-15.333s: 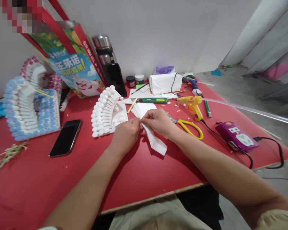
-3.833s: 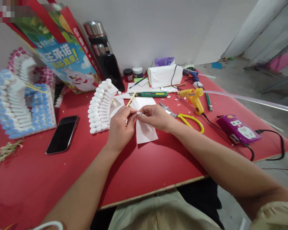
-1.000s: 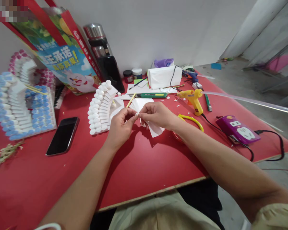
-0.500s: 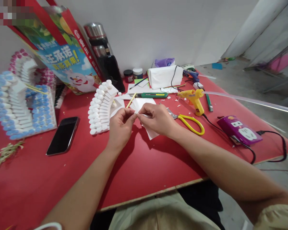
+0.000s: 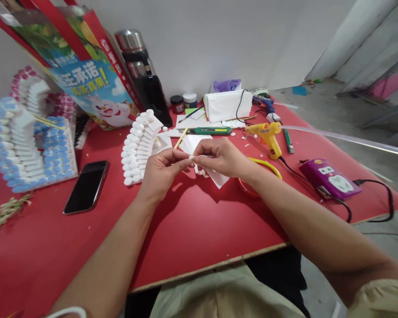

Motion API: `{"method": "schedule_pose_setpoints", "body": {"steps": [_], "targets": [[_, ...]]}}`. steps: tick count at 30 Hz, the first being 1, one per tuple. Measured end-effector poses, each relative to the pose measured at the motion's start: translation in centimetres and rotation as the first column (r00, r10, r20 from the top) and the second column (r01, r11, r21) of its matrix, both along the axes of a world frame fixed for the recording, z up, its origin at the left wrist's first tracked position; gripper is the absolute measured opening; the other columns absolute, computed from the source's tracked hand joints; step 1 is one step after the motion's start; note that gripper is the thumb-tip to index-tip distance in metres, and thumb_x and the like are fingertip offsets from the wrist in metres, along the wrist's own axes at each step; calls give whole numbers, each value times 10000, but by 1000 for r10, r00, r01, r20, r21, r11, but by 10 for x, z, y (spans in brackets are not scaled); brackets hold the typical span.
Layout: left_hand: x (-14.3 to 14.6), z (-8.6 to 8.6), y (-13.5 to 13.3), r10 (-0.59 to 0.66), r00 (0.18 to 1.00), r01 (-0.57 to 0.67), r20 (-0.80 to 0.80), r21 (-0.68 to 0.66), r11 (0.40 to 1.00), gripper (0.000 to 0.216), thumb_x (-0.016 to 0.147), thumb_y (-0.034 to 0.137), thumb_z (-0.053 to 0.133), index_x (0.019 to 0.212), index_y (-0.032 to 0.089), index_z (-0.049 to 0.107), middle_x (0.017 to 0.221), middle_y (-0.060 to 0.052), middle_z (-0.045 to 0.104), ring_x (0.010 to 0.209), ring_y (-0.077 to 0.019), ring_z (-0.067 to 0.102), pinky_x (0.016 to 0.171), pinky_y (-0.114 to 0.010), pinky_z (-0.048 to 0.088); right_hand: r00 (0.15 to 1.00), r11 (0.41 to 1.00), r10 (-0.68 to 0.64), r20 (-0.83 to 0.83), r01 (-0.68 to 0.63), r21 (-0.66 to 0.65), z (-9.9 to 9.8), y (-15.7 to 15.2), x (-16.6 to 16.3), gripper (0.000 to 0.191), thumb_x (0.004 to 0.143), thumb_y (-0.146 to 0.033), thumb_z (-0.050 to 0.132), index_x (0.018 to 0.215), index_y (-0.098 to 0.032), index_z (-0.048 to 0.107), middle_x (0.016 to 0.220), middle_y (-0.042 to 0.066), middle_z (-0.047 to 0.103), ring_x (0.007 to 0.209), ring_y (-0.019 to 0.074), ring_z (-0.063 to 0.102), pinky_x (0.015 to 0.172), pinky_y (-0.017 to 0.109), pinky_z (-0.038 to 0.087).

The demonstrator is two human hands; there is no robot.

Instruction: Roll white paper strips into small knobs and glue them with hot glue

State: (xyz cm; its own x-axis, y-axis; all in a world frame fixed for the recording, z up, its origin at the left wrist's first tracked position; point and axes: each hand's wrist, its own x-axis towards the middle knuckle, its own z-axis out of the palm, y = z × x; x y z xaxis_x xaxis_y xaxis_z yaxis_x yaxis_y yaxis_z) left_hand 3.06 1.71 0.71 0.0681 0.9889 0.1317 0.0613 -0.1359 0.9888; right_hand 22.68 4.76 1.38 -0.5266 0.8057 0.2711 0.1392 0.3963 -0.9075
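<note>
The person's left hand [image 5: 161, 172] and right hand [image 5: 220, 159] meet tip to tip above the red table [image 5: 185, 238], thumbs and forefingers closed together on a piece of white paper [image 5: 218, 178]. A small white bit of it shows right where the fingertips touch, and the rest slants out beneath the right palm toward the person; how tightly that end is folded is hidden by the fingers. Just beyond the fingertips lies a fanned stack of white sheets [image 5: 188, 142], with a thin yellow stick [image 5: 181, 138] at its left edge and a green utility knife [image 5: 212, 131] behind. Near the left fingers, on their left, is a fan-shaped white paper model [image 5: 135, 152] edged with rounded white knobs; farther left lie a black smartphone [image 5: 86, 186] and, well apart, a blue-and-white model [image 5: 56, 152] of similar build. To the right of the right fingers, a yellow scissor handle [image 5: 274, 167] shows partly behind the wrist, and past it is a yellow hot glue gun [image 5: 268, 138] with a clear glue stick [image 5: 334, 138] reaching rightward. A purple power strip [image 5: 330, 177] lies farthest right of the fingers.
</note>
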Motion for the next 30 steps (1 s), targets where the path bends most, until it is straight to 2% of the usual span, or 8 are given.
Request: {"method": "schedule_pose_setpoints", "body": {"steps": [3, 12, 17, 21, 23, 26, 28, 30], "targets": [[-1, -2, 0, 13, 1000, -13, -25, 11, 1000, 189, 777, 313, 846, 926, 200, 821, 770, -23, 771, 667, -148, 696, 678, -262, 574, 1000, 1000, -3, -12, 3, -7, -2, 1, 0, 164, 906, -314, 642, 815, -179, 642, 736, 19, 677, 683, 143, 597, 638, 280, 447], [11, -2, -9, 174, 968, -147, -181, 157, 977, 88, 882, 251, 716, 888, 182, 770, 764, -6, 722, 643, -118, 615, 670, -239, 519, 952, 962, -266, 148, 254, 97, -7, -2, -11, 198, 869, -356, 655, 790, -174, 655, 718, 21, 664, 673, 146, 556, 599, 265, 367], [19, -11, -9, 211, 975, -205, -75, 82, 975, 101, 864, 279, 735, 881, 180, 749, 749, -4, 706, 636, -113, 577, 670, -238, 492, 888, 906, -377, 262, 297, 301, -2, -10, -16, 191, 881, -334, 610, 766, -183, 587, 696, 12, 653, 616, 136, 523, 591, 268, 320], [26, -19, -8, 236, 970, -239, 55, 63, 969, 104, 857, 287, 739, 878, 186, 751, 726, 0, 690, 620, -118, 575, 661, -253, 494, 728, 802, -521, 445, 239, 548, -1, -21, -25, 185, 961, -275, 496, 907, -145, 616, 811, 104, 708, 617, 182, 531, 577, 321, 233], [25, -20, -7, 234, 969, -239, 78, 66, 969, 108, 854, 289, 740, 885, 185, 749, 731, -4, 688, 629, -124, 578, 668, -263, 498, 705, 795, -531, 471, 222, 565, -1, -24, -27, 199, 978, -259, 470, 948, -132, 620, 853, 129, 716, 627, 194, 538, 580, 331, 230], [18, -18, -4, 247, 969, -246, 4, 81, 966, 119, 852, 297, 742, 888, 184, 745, 758, -11, 693, 657, -132, 589, 689, -268, 506, 856, 908, -371, 359, 254, 333, 2, -20, -24, 186, 955, -324, 556, 919, -155, 627, 837, 87, 704, 665, 183, 557, 603, 305, 317], [13, -16, -3, 256, 964, -247, -66, 119, 962, 117, 870, 297, 724, 890, 184, 742, 781, -14, 697, 704, -139, 612, 722, -265, 514, 947, 967, -247, 207, 254, -7, 4, -12, -19, 279, 927, -445, 619, 867, -173, 627, 815, 69, 692, 687, 187, 583, 618, 294, 389], [10, -13, -3, 260, 960, -244, -102, 151, 958, 115, 885, 294, 707, 898, 183, 735, 799, -17, 701, 743, -146, 634, 745, -262, 523, 986, 891, -160, 40, 161, -425, 6, -4, -13, 399, 937, -573, 576, 868, -183, 626, 817, 82, 697, 708, 217, 629, 634, 318, 465]]}}
